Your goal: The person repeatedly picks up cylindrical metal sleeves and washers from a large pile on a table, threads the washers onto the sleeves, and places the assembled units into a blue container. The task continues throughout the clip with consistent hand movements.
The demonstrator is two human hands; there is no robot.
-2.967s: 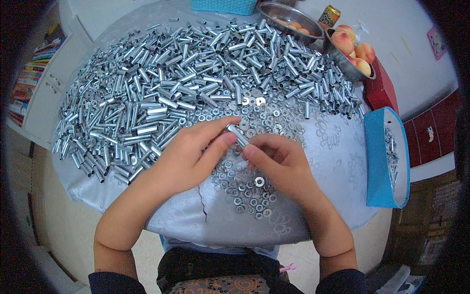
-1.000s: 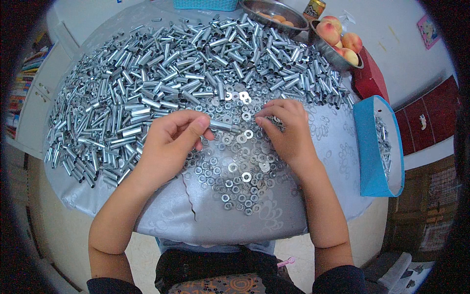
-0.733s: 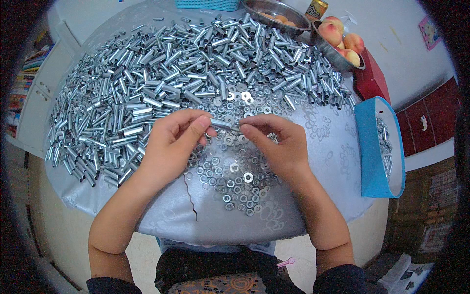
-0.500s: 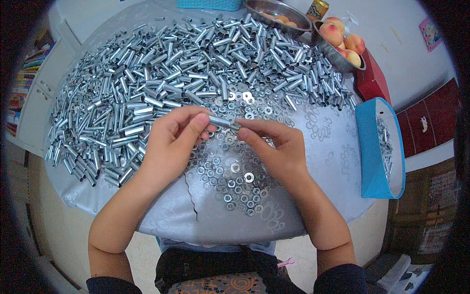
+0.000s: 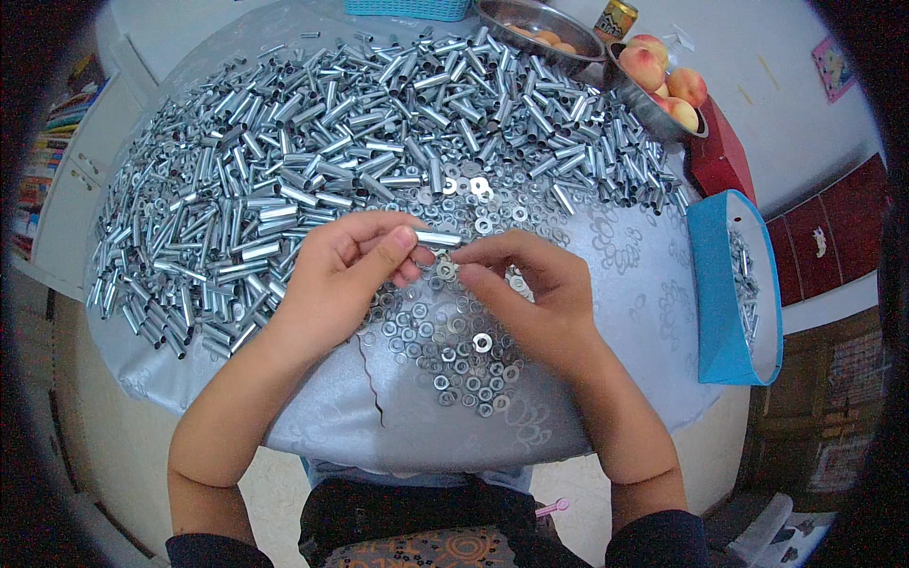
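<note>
Between the thumb and fingers of my left hand [image 5: 355, 270] is a shiny metal tube [image 5: 438, 239]. It lies almost level above the pile, its free end pointing right. My right hand [image 5: 535, 289] is just below and right of that end, thumb and index finger curled close together. Whatever is between these fingertips is too small to make out. A bright washer [image 5: 445, 270] shows right beside them. Loose washers and nuts [image 5: 471, 383] are spread on the table under and between my hands.
A large heap of metal tubes [image 5: 284, 151] covers the far and left parts of the cloth-covered table [image 5: 630, 312]. At the back right stand a bowl of eggs [image 5: 578, 59], a bowl of peaches [image 5: 696, 126] and a can [image 5: 617, 19]. A blue box [image 5: 715, 303] holds metal parts at right.
My right fingertips have moved slightly down, away from the tube's end, where they gripped a small metal piece. The tube is turned more level in my left hand.
</note>
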